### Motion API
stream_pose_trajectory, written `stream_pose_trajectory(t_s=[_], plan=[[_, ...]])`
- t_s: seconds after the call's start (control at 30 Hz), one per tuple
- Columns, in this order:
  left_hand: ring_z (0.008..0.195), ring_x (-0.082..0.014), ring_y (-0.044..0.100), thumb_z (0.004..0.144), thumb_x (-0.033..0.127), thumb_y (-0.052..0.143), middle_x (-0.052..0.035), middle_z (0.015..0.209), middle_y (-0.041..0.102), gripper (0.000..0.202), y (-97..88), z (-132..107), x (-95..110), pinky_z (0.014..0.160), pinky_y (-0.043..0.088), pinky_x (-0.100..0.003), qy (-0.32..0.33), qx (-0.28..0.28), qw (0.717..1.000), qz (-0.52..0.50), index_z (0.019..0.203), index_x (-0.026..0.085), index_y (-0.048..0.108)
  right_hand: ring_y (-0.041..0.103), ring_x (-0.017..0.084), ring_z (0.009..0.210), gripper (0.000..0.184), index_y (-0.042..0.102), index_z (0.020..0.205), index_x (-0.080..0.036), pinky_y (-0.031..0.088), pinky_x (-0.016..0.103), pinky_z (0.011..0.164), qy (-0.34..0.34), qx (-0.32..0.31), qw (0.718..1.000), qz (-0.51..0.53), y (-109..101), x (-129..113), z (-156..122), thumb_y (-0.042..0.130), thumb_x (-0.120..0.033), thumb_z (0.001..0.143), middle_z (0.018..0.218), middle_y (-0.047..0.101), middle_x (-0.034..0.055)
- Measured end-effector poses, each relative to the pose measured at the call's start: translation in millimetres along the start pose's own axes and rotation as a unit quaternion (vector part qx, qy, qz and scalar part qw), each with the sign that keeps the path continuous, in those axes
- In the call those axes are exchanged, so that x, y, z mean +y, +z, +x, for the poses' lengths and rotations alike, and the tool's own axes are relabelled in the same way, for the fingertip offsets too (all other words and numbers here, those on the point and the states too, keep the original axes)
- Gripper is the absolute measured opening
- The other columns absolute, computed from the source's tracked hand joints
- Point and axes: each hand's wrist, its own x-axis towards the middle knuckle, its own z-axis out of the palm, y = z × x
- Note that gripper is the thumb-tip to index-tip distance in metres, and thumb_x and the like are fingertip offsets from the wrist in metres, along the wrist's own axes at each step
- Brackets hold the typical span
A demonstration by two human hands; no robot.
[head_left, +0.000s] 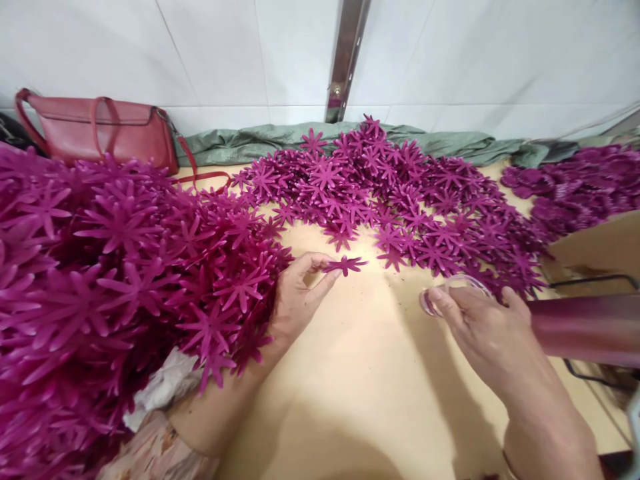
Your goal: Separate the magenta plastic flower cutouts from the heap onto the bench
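A single purple star-shaped artificial flower piece (350,265) is pinched by its left edge between the thumb and fingers of my left hand (305,280). It is held just above the bare tabletop (345,347). To the right, my right hand (475,317) is closed around a clear round plastic thing (467,279). Its rim shows beyond the fingers, but my hand hides most of it, so its exact kind cannot be made out. Past my hands lies a long heap of loose purple flower pieces (350,177).
A tall mound of purple flower pieces (115,267) rises on the left beside my forearm, with a white crumpled cloth (165,387). A red handbag (100,130) and green sheet (225,145) line the wall. Right are rounder purple petals (595,180) and a purple cylinder (590,327).
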Motion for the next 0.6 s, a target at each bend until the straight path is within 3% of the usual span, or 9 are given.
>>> stream_pose_trajectory(t_s=[0.13, 0.2, 0.23, 0.3, 0.37, 0.4, 0.5, 0.6], plan=[[0.091, -0.0173, 0.073, 0.086, 0.024, 0.08, -0.004, 0.094, 0.077, 0.011, 1.0, 0, -5, 0.09, 0.056, -0.029, -0.057, -0.002, 0.997, -0.051, 0.092, 0.018, 0.073, 0.076, 0.034, 0.09, 0.051, 0.076, 0.09, -0.028, 0.042, 0.072, 0.11, -0.009, 0.102, 0.995, 0.003, -30, -21, 0, 0.042, -0.064, 0.104, 0.096, 0.082, 0.0099], [0.094, -0.0182, 0.073, 0.087, 0.026, 0.08, -0.0054, 0.096, 0.078, 0.012, -0.2, -1, -5, 0.091, 0.056, -0.029, -0.063, -0.017, 0.997, -0.039, 0.093, 0.018, 0.075, 0.077, 0.031, 0.089, 0.033, 0.076, 0.099, -0.027, 0.048, 0.065, 0.112, -0.019, 0.183, 0.983, 0.027, -38, -46, 3, 0.053, -0.049, 0.104, 0.098, 0.082, 0.0101], [0.094, -0.0186, 0.074, 0.088, 0.027, 0.079, -0.0059, 0.097, 0.079, 0.012, -1.0, -1, -4, 0.092, 0.056, -0.029, -0.063, -0.022, 0.997, -0.036, 0.094, 0.017, 0.075, 0.078, 0.029, 0.095, 0.02, 0.075, 0.108, -0.027, 0.046, 0.061, 0.117, -0.046, 0.191, 0.978, 0.064, -37, -60, 5, 0.058, -0.037, 0.103, 0.105, 0.082, 0.0097], [0.094, -0.0184, 0.074, 0.088, 0.027, 0.078, -0.006, 0.097, 0.08, 0.012, -2.8, -1, -2, 0.091, 0.057, -0.029, -0.064, -0.03, 0.997, -0.04, 0.095, 0.017, 0.077, 0.077, 0.027, 0.108, 0.027, 0.071, 0.124, -0.03, 0.042, 0.06, 0.122, -0.161, 0.18, 0.96, 0.14, -23, -86, 11, 0.062, -0.022, 0.1, 0.116, 0.081, 0.0074], [0.091, -0.0175, 0.074, 0.089, 0.026, 0.077, -0.0051, 0.096, 0.08, 0.011, -4.6, -1, -1, 0.09, 0.057, -0.028, -0.066, -0.048, 0.995, -0.051, 0.096, 0.018, 0.077, 0.066, 0.03, 0.134, 0.048, 0.056, 0.148, -0.03, 0.037, 0.064, 0.124, -0.272, 0.094, 0.948, 0.135, 2, -105, 18, 0.061, -0.021, 0.101, 0.14, 0.072, 0.0098], [0.091, -0.0171, 0.074, 0.089, 0.026, 0.077, -0.0046, 0.096, 0.08, 0.011, -5.4, 0, -1, 0.089, 0.057, -0.027, -0.067, -0.058, 0.995, -0.055, 0.096, 0.018, 0.078, 0.056, 0.032, 0.146, 0.057, 0.046, 0.156, -0.029, 0.031, 0.068, 0.126, -0.295, 0.056, 0.947, 0.112, 16, -110, 21, 0.059, -0.02, 0.102, 0.15, 0.065, 0.0107], [0.088, -0.0171, 0.073, 0.09, 0.027, 0.076, -0.0039, 0.093, 0.08, 0.011, -6.7, 0, -3, 0.088, 0.056, -0.027, -0.075, -0.08, 0.992, -0.066, 0.095, 0.018, 0.078, 0.032, 0.032, 0.161, 0.073, 0.022, 0.168, -0.028, 0.02, 0.072, 0.128, -0.297, 0.035, 0.951, 0.078, 50, -111, 29, 0.048, -0.009, 0.102, 0.166, 0.047, 0.0123], [0.084, -0.0173, 0.072, 0.089, 0.029, 0.077, -0.0043, 0.089, 0.079, 0.012, -6.0, 0, -3, 0.083, 0.056, -0.027, -0.084, -0.094, 0.989, -0.07, 0.092, 0.017, 0.078, 0.03, 0.031, 0.162, 0.073, 0.022, 0.168, -0.028, 0.025, 0.068, 0.128, -0.282, 0.064, 0.953, 0.091, 63, -105, 33, 0.047, -0.008, 0.102, 0.166, 0.046, 0.0134]])
